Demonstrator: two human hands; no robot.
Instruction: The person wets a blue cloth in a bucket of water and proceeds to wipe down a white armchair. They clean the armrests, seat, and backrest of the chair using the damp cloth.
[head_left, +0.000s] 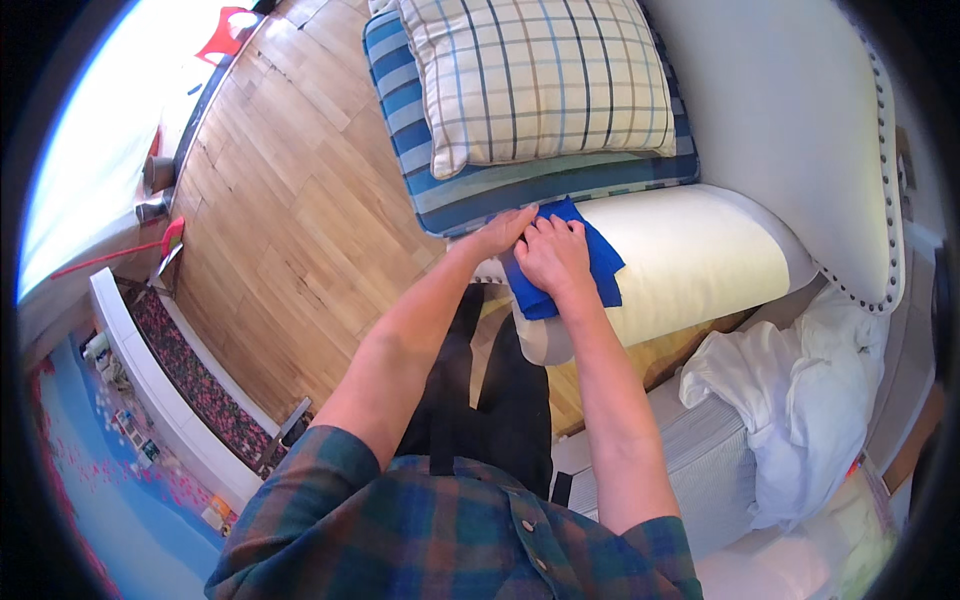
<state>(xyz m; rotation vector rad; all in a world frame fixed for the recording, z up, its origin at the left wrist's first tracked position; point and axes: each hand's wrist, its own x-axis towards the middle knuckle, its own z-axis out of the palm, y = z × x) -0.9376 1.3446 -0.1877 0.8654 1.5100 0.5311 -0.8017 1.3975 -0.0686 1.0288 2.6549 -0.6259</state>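
Note:
A blue cloth (603, 262) lies spread over the front part of a cream upholstered armrest (697, 240). On top of it rests my right hand (555, 253), its fingers bent and pressing into the fabric. My left hand (510, 229) is right beside it, at the cloth's left edge by the front end of the armrest. The left fingers point toward the right hand and are partly hidden, so whether they hold the cloth is unclear. Just beyond both hands sits a blue striped seat cushion (517, 187), with a checked pillow (547, 82) on top.
A pale backrest with studded trim (780, 112) rises at the right. Below it, white bedding (795, 397) is heaped on a ribbed grey-white surface (682, 442). Wooden flooring (300, 210) stretches left toward a red-handled dustpan (172, 236) and a white-edged shelf unit (180, 397).

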